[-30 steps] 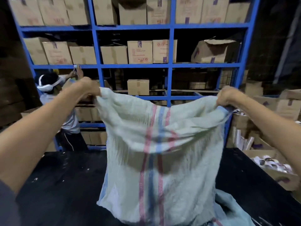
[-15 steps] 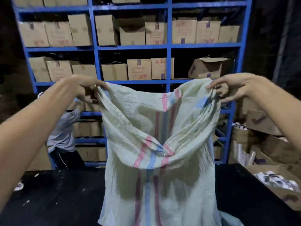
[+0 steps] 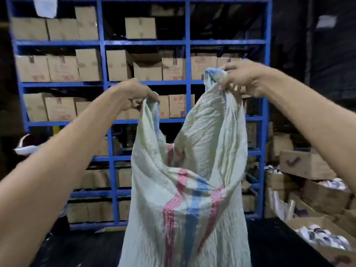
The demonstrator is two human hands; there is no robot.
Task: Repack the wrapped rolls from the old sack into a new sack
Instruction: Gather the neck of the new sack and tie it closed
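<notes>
A pale woven sack (image 3: 194, 170) with red and blue stripes hangs upright in front of me above the black table (image 3: 81, 245). My left hand (image 3: 133, 96) grips the left corner of its mouth. My right hand (image 3: 242, 79) pinches the right corner, held a little higher. The mouth sags into a deep V between the two corners. I cannot see what is inside the sack. Wrapped rolls (image 3: 323, 237) lie in an open carton at the lower right.
A tall blue rack (image 3: 107, 83) full of cardboard boxes (image 3: 63, 68) stands behind the table. More open cartons (image 3: 306, 164) pile up on the right. Another person's head (image 3: 27, 144) shows low at the left behind my forearm.
Both hands have lifted the sack higher and come closer together, so the mouth folds into a deeper V. My view has tilted upward toward the rack.
</notes>
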